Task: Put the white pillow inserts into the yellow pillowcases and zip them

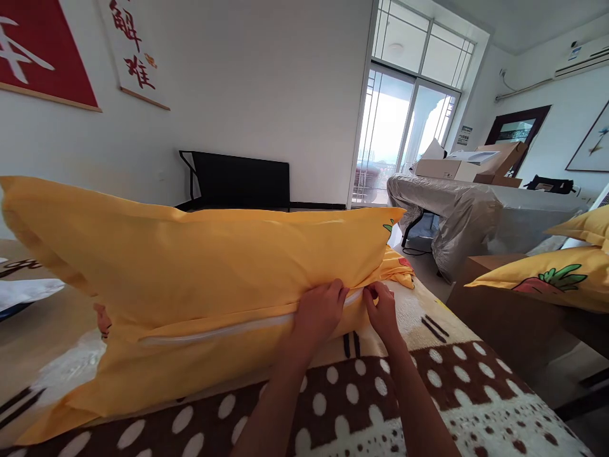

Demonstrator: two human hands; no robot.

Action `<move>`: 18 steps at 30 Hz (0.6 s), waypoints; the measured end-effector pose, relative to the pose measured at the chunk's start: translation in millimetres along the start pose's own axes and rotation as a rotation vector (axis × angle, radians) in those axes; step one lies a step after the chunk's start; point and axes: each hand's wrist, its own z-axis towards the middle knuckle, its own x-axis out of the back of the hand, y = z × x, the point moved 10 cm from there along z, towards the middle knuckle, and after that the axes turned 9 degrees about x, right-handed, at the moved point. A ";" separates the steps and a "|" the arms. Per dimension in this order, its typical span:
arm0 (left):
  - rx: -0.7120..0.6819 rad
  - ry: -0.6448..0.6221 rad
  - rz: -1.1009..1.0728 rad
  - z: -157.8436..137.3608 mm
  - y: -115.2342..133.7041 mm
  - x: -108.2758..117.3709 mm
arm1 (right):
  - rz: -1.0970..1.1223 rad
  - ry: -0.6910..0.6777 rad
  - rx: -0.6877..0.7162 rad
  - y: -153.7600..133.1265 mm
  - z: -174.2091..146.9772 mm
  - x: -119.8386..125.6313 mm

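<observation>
A plump yellow pillow (214, 266) stands on its long edge across the middle of the view. Along its near side runs a white zipper (228, 331), slightly parted from the fold of cloth above it. My left hand (321, 314) is closed on the pillowcase cloth beside the zipper, covering part of it. Just to its right, my right hand (382, 311) pinches at the zipper's right end; the small part between thumb and finger is hidden. A short stretch of white zipper shows between the two hands.
A brown and cream patterned blanket (349, 393) lies under the pillow. More yellow cloth (397, 270) lies behind its right end. At right, yellow pillows (547, 273) rest on a cardboard box (495, 317). Beyond stands a plastic-covered table (447, 203) with boxes. Clear plastic (78, 362) lies at left.
</observation>
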 end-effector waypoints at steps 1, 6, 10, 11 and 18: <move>0.004 0.038 -0.028 -0.2 -1.1 1.9 | 0.031 0.019 -0.006 0.2 0.8 2.9; 0.014 0.312 -0.235 -6.9 -16.6 35.9 | 0.357 0.065 -0.112 -10.5 5.5 7.1; -0.027 0.539 -0.331 -19.1 -33.8 89.7 | 0.430 0.039 -0.076 -50.2 9.2 6.8; -0.048 0.588 -0.312 -22.4 -34.6 102.5 | 0.430 0.052 -0.060 -59.4 8.9 7.9; -0.061 0.481 0.044 -16.1 -9.5 101.3 | 0.339 0.316 -0.096 -64.7 -15.1 5.2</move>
